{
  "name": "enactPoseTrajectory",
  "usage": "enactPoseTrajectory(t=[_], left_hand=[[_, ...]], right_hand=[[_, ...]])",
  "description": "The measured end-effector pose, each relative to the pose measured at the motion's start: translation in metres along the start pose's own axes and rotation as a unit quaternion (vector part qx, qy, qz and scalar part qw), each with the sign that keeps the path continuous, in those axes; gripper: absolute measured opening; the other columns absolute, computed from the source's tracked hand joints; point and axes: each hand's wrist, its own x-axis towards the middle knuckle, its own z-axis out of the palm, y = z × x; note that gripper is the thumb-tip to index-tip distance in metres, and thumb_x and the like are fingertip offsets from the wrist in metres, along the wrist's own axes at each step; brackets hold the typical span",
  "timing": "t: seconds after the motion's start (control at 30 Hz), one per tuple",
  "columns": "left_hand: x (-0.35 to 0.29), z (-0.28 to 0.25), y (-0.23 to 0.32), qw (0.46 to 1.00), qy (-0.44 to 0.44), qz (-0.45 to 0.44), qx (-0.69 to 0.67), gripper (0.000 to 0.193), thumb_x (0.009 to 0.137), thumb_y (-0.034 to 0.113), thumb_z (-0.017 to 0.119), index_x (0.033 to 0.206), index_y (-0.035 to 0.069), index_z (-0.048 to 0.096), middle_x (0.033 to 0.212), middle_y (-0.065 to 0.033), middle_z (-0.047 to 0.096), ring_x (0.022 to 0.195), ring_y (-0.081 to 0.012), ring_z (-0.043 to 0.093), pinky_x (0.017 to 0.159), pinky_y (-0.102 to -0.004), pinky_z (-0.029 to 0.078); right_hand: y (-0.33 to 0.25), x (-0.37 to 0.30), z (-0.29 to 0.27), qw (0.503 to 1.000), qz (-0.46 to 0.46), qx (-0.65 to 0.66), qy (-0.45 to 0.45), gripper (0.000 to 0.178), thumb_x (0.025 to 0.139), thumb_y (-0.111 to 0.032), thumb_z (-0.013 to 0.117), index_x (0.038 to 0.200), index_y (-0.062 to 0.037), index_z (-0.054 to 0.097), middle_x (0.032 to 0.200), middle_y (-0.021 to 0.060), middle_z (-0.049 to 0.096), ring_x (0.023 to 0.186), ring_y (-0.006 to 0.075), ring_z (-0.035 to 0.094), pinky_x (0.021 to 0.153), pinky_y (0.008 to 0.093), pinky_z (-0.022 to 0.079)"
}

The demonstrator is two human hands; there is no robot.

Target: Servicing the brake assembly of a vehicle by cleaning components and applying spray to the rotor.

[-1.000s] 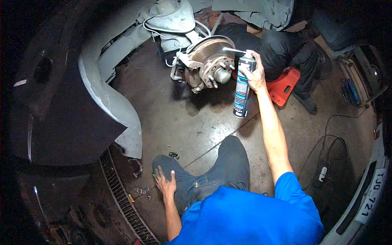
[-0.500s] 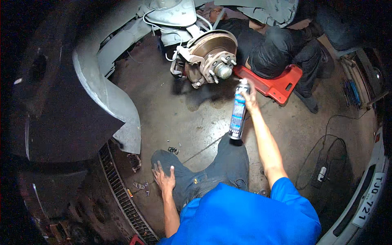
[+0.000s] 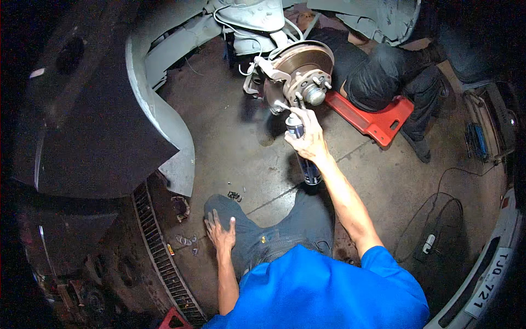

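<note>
In my right hand [image 3: 308, 136] is a dark blue and black aerosol can [image 3: 311, 172], upright, the fingers wrapped round its upper part and the index finger on the top. White spray or mist shows at the nozzle, toward the wheel hub [image 3: 313, 94] with its bare studs. Behind the hub stands the brown brake disc [image 3: 301, 59]; a light grey caliper bracket [image 3: 269, 68] sits at its left. My left hand [image 3: 221, 232] rests on my left thigh, fingers spread, holding nothing.
A person in dark clothes [image 3: 378, 77] lies on a red creeper [image 3: 378, 118] beyond the hub. A grey car fender [image 3: 178, 156] curves in at left, above a floor grate [image 3: 159, 244]. Small metal parts [image 3: 234, 196] lie by my left knee. A cable [image 3: 457, 205] runs at right near a white bumper [image 3: 493, 263].
My right hand has moved left with the aerosol can and turned, its back now facing up. The can's top is nearer the lower side of the hub. My left hand stays on the thigh.
</note>
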Motion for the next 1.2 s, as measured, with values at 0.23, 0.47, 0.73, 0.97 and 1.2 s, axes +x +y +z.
enactPoseTrajectory(t=[0.23,0.47,0.73,0.97,1.2], left_hand=[[0.001,0.000,-0.006,0.999,0.008,0.021,-0.022,0.084,0.090,0.052,0.066,0.156,0.011,0.033,0.159,-0.0208,0.030,0.146,-0.0470,0.026,0.119,-0.0561,0.024],[0.000,-0.003,-0.002,1.000,-0.011,0.001,-0.003,0.084,0.090,0.050,0.067,0.156,0.010,0.033,0.160,-0.0211,0.029,0.148,-0.0456,0.023,0.120,-0.0534,0.023],[0.005,0.003,-0.006,1.000,-0.006,0.008,-0.003,0.084,0.090,0.050,0.067,0.155,0.010,0.034,0.160,-0.0208,0.029,0.148,-0.0457,0.023,0.120,-0.0535,0.023],[0.006,0.002,-0.007,1.000,-0.001,0.009,-0.008,0.084,0.089,0.049,0.068,0.155,0.010,0.034,0.160,-0.0197,0.030,0.147,-0.0459,0.024,0.120,-0.0540,0.024],[0.007,0.006,-0.007,1.000,0.001,0.011,-0.012,0.085,0.088,0.047,0.069,0.155,0.011,0.033,0.159,-0.0189,0.031,0.147,-0.0445,0.025,0.120,-0.0532,0.024]], right_hand=[[0.001,-0.002,-0.012,0.999,0.024,0.034,-0.013,0.065,0.072,-0.012,0.078,0.132,-0.0094,0.054,0.113,0.0169,0.061,0.100,0.0315,0.066,0.092,0.0413,0.053],[-0.015,0.107,-0.076,0.994,0.030,0.093,-0.042,0.060,0.080,-0.018,0.075,0.134,-0.0088,0.053,0.117,0.0091,0.064,0.106,0.0194,0.062,0.095,0.0330,0.049],[-0.004,0.170,-0.072,0.992,-0.022,0.051,-0.112,0.059,0.080,-0.025,0.075,0.134,-0.0135,0.054,0.113,0.0154,0.067,0.104,0.0274,0.065,0.092,0.0386,0.051],[0.029,0.186,-0.086,0.988,0.014,0.073,-0.133,0.053,0.084,-0.020,0.073,0.133,-0.0144,0.054,0.102,0.0066,0.067,0.092,0.0154,0.063,0.086,0.0309,0.051],[0.071,0.197,-0.129,0.994,0.080,0.022,-0.068,0.060,0.075,-0.028,0.075,0.131,-0.0145,0.058,0.116,0.0111,0.066,0.105,0.0230,0.062,0.093,0.0367,0.050]])
